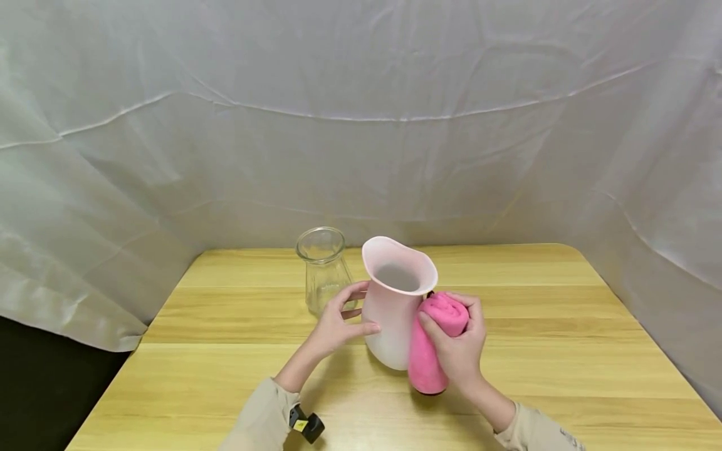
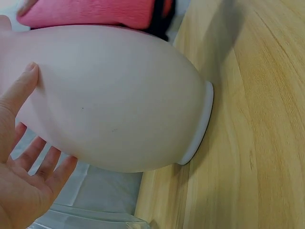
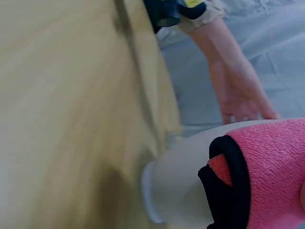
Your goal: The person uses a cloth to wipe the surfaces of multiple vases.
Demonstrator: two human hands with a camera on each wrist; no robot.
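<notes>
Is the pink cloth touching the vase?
Touching. The head view shows the right hand pressing the pink cloth against the side of the white vase, no gap between them.

Left hand [image 2: 21,186], fingers straight, thumb resting on the pale pink vase [image 2: 119,95]; vase base on the wooden table [image 2: 257,119]; pink cloth [image 2: 90,12] against the vase's far side.

The head camera looks forward and down from the table's [image 1: 225,388] near edge toward the far edge. Each wrist camera sits low and very close, facing the vase [image 2: 114,95] from opposite sides; all three views share the vase and the pink cloth [image 3: 271,162].
</notes>
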